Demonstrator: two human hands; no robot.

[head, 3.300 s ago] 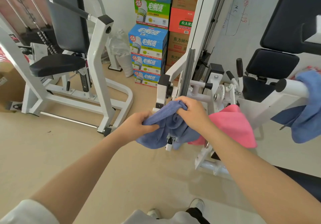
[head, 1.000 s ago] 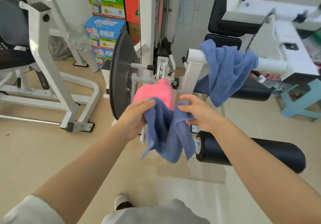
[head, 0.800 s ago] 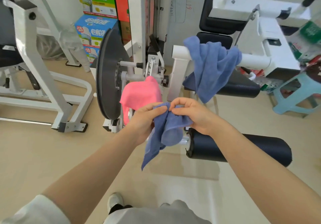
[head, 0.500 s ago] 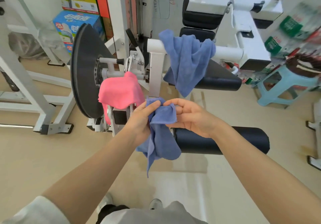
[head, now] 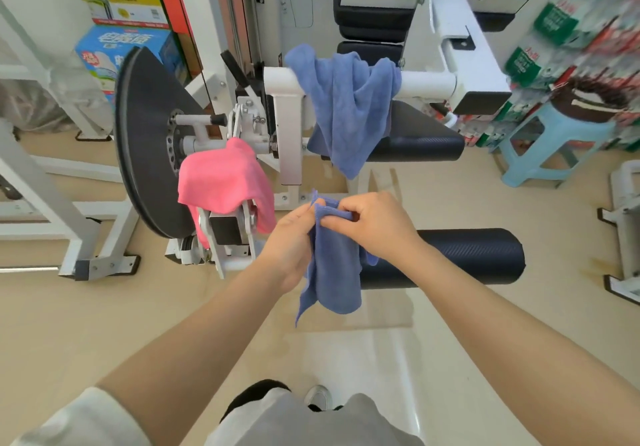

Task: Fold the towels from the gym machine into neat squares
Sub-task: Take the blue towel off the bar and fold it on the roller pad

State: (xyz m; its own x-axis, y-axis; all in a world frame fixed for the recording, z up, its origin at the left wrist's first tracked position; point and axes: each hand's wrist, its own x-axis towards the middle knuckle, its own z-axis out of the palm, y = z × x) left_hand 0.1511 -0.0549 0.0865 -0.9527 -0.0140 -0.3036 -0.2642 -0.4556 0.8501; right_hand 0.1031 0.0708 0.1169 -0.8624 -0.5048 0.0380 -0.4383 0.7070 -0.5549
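Blue terry towel (head: 332, 265) hangs bunched, pinched by left hand (head: 294, 237) and right hand (head: 374, 224).

A single head-worn wide-angle camera is looking forward and down, close over both forearms entering from the lower corners, with the gym machine (head: 284, 127) filling the upper frame and the floor (head: 69, 324) spreading below.

fuzzy matt cloth blue towel (head: 332, 258), pink towel (head: 221, 182) same nap; glossy white painted metal frame (head: 289, 140), matt black textured roller pad (head: 467, 258), shiny floor (head: 381, 359)
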